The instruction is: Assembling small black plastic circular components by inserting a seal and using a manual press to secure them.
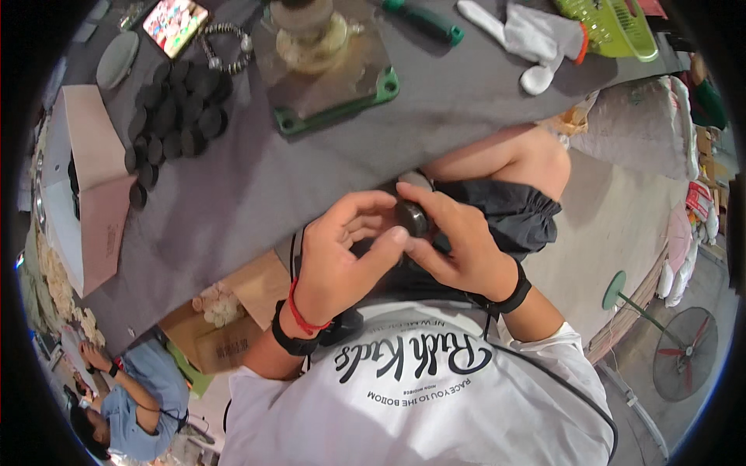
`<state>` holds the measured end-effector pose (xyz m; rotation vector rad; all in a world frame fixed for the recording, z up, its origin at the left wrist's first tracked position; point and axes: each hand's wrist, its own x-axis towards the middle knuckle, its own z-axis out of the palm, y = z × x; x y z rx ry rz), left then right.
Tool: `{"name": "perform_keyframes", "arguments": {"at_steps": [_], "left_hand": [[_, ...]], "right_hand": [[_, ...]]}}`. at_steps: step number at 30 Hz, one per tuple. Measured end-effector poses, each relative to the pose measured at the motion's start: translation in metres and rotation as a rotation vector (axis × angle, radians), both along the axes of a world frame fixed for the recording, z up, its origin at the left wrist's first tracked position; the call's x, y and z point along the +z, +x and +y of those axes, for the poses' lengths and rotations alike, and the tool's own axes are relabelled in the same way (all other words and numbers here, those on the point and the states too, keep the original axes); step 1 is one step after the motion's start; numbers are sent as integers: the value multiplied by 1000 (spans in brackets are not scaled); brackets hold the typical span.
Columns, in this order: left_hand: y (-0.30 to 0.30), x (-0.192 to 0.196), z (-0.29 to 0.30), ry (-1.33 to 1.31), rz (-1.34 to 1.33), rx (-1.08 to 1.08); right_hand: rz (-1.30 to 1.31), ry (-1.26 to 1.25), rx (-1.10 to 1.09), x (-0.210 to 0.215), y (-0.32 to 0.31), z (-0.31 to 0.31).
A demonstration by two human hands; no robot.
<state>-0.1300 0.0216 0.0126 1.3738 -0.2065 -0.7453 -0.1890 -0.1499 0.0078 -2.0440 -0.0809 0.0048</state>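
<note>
1. Grey cloth-covered table (264,179) stretches across the upper view, and the count on it runs: one metal stand with a green base (338,114), one green-handled tool (427,22), one white glove with an orange cuff (540,39), one lime-green plastic basket (636,35), one phone with a lit screen (175,26), one beaded bracelet (245,43), one grey oval object (117,60).

2. Over to the heap of black round discs (175,105): well over a dozen, overlapping too much for an exact tally.

3. Centre stage, two bare hands close together, the left hand (342,245) and the right hand (464,241), with a red cord (299,312) on the left wrist.

4. And the piece between them: one dark, glossy, round cap-like piece (413,219), tilted, light glinting off its face, held over the lap near the table edge.

5. Right thumb and forefinger pinch it; the left curls in, thumb tip at its lower edge, though whether that one grips, I can't tell.

6. Cloth lightly creased, a pink-and-white cardboard box (107,225) at its left side.

7. Out in the room: one round-caged fan with red blades (685,352) at right, one person in a blue shirt (144,392) at lower left.
</note>
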Motion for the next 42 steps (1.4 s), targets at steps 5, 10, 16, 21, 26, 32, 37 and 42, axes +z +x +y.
{"name": "perform_keyframes", "arguments": {"at_steps": [5, 10, 16, 21, 26, 32, 37, 42], "left_hand": [[17, 3, 15, 37, -156, 211], [36, -23, 36, 287, -500, 439], [39, -20, 29, 399, -895, 355], [42, -23, 29, 409, -961, 357], [42, -21, 29, 457, -1011, 335], [45, -17, 27, 458, -1070, 285], [45, -21, 28, 469, -1135, 281], [47, -20, 26, 475, -1136, 276]], "right_hand": [[389, 972, -361, 3, 27, -24], [516, 1259, -448, 5, 61, -67], [125, 1000, -4, 39, 173, -180], [-285, 842, -223, 97, 258, -217], [-244, -243, -244, 17, 294, -194], [-296, -988, -200, -48, 356, -215], [-285, -913, -77, 9, 330, -165], [-477, -846, 28, 4, 308, -158]]}}
